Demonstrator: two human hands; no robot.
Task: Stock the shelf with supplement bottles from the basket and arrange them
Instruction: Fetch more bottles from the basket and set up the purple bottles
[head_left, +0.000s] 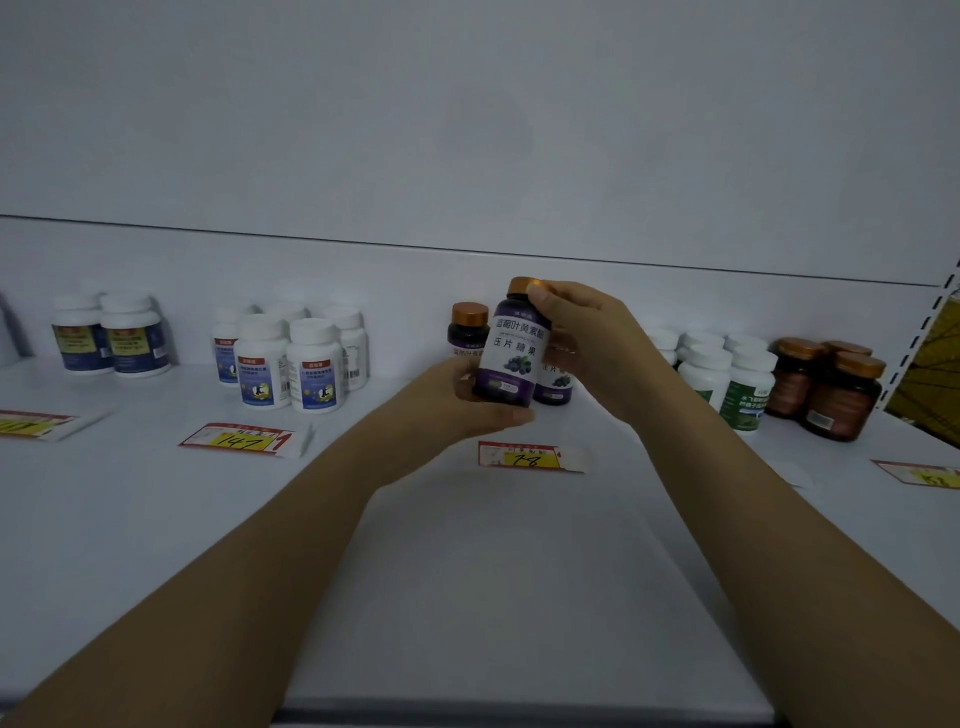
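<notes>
Purple bottle (511, 358) held above shelf (467, 571), before matching bottles (469, 332). Left hand (462, 400) cups base, right hand (587, 343) grips cap end. Risk: pushed too deep, it topples matching bottles; loose cap grip lets it tip.

- White back panel (467, 130), plain, crossed by a thin dark horizontal seam (467, 253).
- White shelf board (493, 571) below, flat and matte, dimly lit in a bluish cast.
- Slotted upright (920, 335) at far right, yellow surface (937, 379) beyond it.
</notes>
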